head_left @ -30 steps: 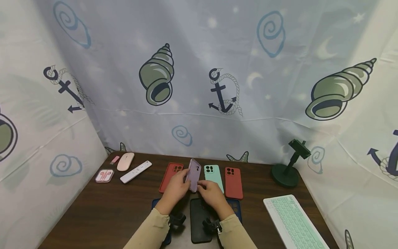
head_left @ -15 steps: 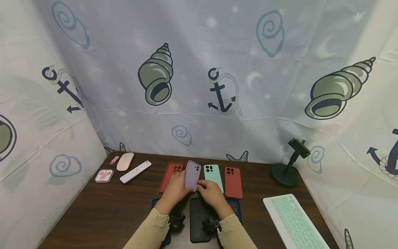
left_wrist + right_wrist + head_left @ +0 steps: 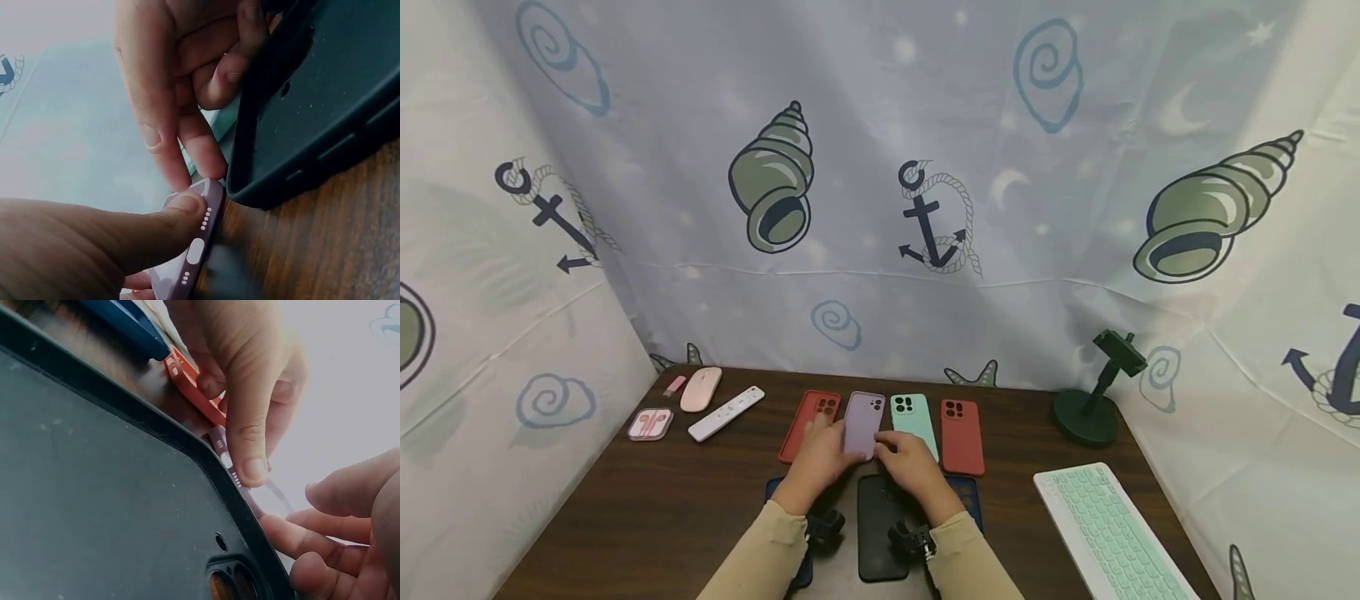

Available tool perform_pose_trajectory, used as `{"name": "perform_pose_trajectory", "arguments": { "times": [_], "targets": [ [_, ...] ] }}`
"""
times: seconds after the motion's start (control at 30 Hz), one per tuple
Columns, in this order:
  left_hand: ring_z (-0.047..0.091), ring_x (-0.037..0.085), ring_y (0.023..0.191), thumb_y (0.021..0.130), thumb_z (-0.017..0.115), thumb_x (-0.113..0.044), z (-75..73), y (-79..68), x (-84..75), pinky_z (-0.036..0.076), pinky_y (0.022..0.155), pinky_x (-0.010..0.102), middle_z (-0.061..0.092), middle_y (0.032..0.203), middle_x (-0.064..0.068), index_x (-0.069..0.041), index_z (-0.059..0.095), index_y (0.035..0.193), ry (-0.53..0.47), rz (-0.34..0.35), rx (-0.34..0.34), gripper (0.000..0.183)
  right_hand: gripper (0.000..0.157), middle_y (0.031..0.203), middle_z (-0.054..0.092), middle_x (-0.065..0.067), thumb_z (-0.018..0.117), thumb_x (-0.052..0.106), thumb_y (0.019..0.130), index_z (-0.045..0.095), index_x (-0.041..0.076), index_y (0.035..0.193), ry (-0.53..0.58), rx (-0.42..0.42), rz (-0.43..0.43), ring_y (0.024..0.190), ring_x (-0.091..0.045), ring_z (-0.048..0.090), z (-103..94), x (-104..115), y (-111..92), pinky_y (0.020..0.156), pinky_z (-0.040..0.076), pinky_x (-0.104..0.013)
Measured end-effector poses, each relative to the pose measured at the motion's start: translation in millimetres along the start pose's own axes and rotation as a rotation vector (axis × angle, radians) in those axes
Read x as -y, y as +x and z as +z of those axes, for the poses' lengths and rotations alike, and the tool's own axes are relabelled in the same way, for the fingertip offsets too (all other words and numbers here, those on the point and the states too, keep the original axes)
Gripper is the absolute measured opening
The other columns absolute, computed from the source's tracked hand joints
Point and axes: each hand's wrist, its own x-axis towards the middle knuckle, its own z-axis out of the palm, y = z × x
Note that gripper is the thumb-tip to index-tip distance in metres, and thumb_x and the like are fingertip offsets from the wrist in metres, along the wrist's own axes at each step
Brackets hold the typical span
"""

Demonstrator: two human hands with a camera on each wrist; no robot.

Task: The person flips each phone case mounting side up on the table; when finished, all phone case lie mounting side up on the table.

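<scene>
A purple phone case [image 3: 862,423] lies back up on the table, between a red phone case [image 3: 795,440] and a mint one [image 3: 914,423]. My left hand [image 3: 817,457] is at its left side, the straight thumb [image 3: 187,206] resting on its bottom edge and the fingers reaching over the red case. By the lower right corner is my right hand [image 3: 913,465], loosely bent, with fingertips [image 3: 209,159] touching or almost touching the purple case. Just in front lies a black phone case [image 3: 880,533], large in both wrist views.
Another red case [image 3: 962,437] lies right of the mint one. Blue cases [image 3: 964,496] are partly hidden by my arms. A green stand [image 3: 1086,421] and keyboard [image 3: 1108,533] are at right. A mouse [image 3: 702,390], remote [image 3: 726,414] and earphone box [image 3: 651,424] are at left.
The purple case was held tilted up in my left hand, then lowered flat onto the table. My left fingers have slid left over the red case. The right hand has barely moved.
</scene>
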Motion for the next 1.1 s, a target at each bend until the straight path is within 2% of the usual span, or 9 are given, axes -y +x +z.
{"name": "perform_pose_trajectory", "arguments": {
  "times": [0.23,0.33,0.47,0.53,0.63,0.7,0.83,0.97,1.1],
  "targets": [
    [0.048,0.030,0.096,0.080,0.086,-0.040,-4.0,1.3,-2.6,0.045,0.082,0.044,0.062,0.115,0.019,-0.003,0.065,0.132,0.016,-0.005,-0.003,0.067,0.036,0.133,0.068,-0.008,0.058,0.029,0.103,0.069,0.010,0.131,0.027,0.020,-0.035,0.127,-0.030,0.062,-6.3,0,2,0.105,0.047,-0.054],
    [0.053,0.028,0.096,0.084,0.083,-0.037,-11.6,1.2,-9.0,0.049,0.082,0.044,0.060,0.114,0.018,-0.004,0.065,0.130,-0.008,0.040,-0.016,0.059,0.035,0.129,0.070,-0.005,0.057,0.032,0.103,0.070,0.012,0.129,0.056,0.018,-0.053,0.120,-0.027,0.064,-13.3,0,3,0.099,0.050,-0.053],
    [0.054,0.021,0.086,0.089,0.079,-0.030,-22.3,-0.5,-26.0,0.049,0.074,0.038,0.056,0.108,0.015,-0.007,0.065,0.129,-0.106,0.126,0.049,0.048,0.032,0.117,0.073,-0.002,0.058,0.034,0.103,0.072,0.015,0.125,0.050,-0.015,-0.032,0.102,-0.021,0.067,-29.2,-1,1,0.084,0.053,-0.046],
    [0.055,0.019,0.085,0.092,0.076,-0.027,-21.9,-0.4,-35.7,0.048,0.072,0.037,0.056,0.108,0.016,-0.006,0.065,0.129,-0.142,0.160,0.094,0.044,0.031,0.107,0.074,-0.003,0.059,0.032,0.102,0.072,0.015,0.123,0.033,-0.047,-0.007,0.091,-0.018,0.066,-37.6,-5,0,0.076,0.052,-0.041],
    [0.056,0.021,0.090,0.093,0.074,-0.028,-12.0,2.6,-49.0,0.049,0.075,0.039,0.056,0.111,0.017,-0.005,0.062,0.131,-0.136,0.180,0.129,0.045,0.029,0.095,0.073,-0.004,0.061,0.029,0.101,0.072,0.011,0.122,0.024,-0.099,0.036,0.078,-0.014,0.063,-48.4,-13,1,0.065,0.048,-0.034],
    [0.058,0.026,0.099,0.093,0.075,-0.028,-2.3,6.1,-57.4,0.051,0.081,0.044,0.056,0.118,0.018,-0.004,0.060,0.134,-0.142,0.177,0.133,0.049,0.029,0.092,0.072,-0.004,0.061,0.027,0.101,0.072,0.010,0.122,0.031,-0.124,0.076,0.076,-0.013,0.062,-54.5,-18,1,0.063,0.046,-0.032],
    [0.053,0.034,0.113,0.091,0.077,-0.032,16.2,13.4,-71.6,0.048,0.091,0.049,0.052,0.128,0.020,-0.003,0.053,0.142,-0.190,0.117,0.122,0.063,0.029,0.096,0.072,-0.004,0.062,0.027,0.101,0.072,0.009,0.121,0.027,-0.161,0.138,0.082,-0.015,0.063,-64.1,-28,0,0.069,0.050,-0.035],
    [0.049,0.037,0.114,0.088,0.080,-0.033,27.5,19.8,-81.5,0.046,0.090,0.051,0.049,0.130,0.024,-0.001,0.048,0.145,-0.244,0.051,0.082,0.073,0.030,0.106,0.073,-0.009,0.062,0.026,0.100,0.072,0.007,0.122,-0.027,-0.190,0.139,0.094,-0.024,0.066,-72.1,-37,-2,0.082,0.053,-0.046],
    [0.046,0.040,0.118,0.086,0.081,-0.035,37.8,18.5,-85.1,0.046,0.093,0.053,0.046,0.134,0.026,0.000,0.044,0.147,-0.299,0.010,0.039,0.079,0.031,0.111,0.074,-0.012,0.061,0.025,0.100,0.072,0.005,0.121,-0.048,-0.201,0.146,0.103,-0.030,0.068,-72.2,-43,-1,0.090,0.052,-0.053]
  ]
}}
